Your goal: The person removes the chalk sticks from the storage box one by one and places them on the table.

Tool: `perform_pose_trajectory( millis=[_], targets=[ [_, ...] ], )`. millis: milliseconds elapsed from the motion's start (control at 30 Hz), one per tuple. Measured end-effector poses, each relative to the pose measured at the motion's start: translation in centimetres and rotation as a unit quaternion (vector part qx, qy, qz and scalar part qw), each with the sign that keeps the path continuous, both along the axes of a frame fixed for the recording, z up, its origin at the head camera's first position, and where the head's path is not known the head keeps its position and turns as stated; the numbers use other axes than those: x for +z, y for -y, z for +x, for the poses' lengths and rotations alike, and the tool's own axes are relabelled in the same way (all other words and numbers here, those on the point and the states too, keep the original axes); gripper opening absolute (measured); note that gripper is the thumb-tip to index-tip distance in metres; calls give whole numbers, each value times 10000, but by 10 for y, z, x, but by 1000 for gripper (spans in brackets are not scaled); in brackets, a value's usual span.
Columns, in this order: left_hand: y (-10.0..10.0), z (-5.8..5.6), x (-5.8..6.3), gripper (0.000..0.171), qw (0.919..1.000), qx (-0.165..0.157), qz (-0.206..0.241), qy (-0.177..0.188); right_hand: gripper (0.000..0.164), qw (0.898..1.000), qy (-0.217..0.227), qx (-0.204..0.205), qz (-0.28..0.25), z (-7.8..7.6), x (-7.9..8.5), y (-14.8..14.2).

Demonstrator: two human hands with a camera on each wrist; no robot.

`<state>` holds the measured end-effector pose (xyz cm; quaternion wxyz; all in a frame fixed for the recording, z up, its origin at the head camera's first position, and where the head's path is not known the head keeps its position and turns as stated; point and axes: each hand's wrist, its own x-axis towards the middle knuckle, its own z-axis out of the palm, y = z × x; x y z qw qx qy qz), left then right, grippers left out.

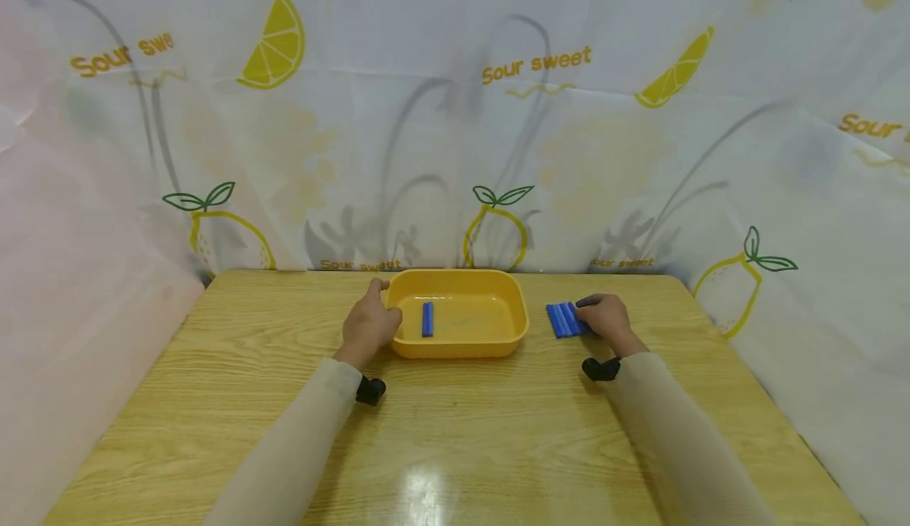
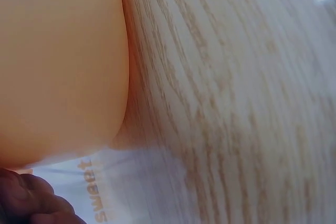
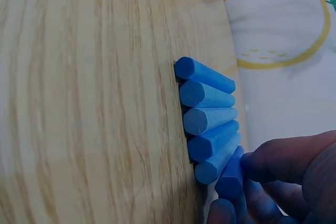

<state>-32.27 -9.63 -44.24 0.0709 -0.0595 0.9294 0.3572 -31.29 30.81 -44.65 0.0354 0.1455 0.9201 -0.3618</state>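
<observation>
My left hand [image 1: 370, 322] grips the left rim of a yellow plastic basin [image 1: 455, 349]. In the left wrist view the basin's wall [image 2: 63, 66] fills the left side, with a few fingertips [image 2: 31, 198] below it. Inside the basin, toward its left, lies a small blue piece [image 1: 427, 319], apparently sticks side by side. Right of the basin, several blue hexagonal crayon-like sticks [image 1: 562, 320] lie in a row on the table. My right hand [image 1: 606, 321] is at the row's right end, where finger and thumb pinch the outermost blue stick [image 3: 231, 174].
The wood-grain table [image 1: 455, 423] reaches back to a hanging white cloth [image 1: 426, 131] printed with lemons and lettering. Cloth also borders the left and right sides. A black wrist strap piece [image 1: 600, 369] juts from the right wrist, another [image 1: 371, 389] from the left.
</observation>
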Motion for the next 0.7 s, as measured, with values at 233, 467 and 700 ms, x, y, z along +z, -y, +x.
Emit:
perform_pose_trajectory(
  millis=[233,467,700],
  targets=[
    [0,3,-3,61,9999,-82,-7,78,37,10000,-21,30,-27,1,-3,-2],
    [-2,3,0,61,9998,-167,74,-62,37,10000,34,2,-79,1,-3,-3],
    [0,1,2,61,9998,-150,-17,-86,38,9999,84,112,24,-2,3,0]
  ],
)
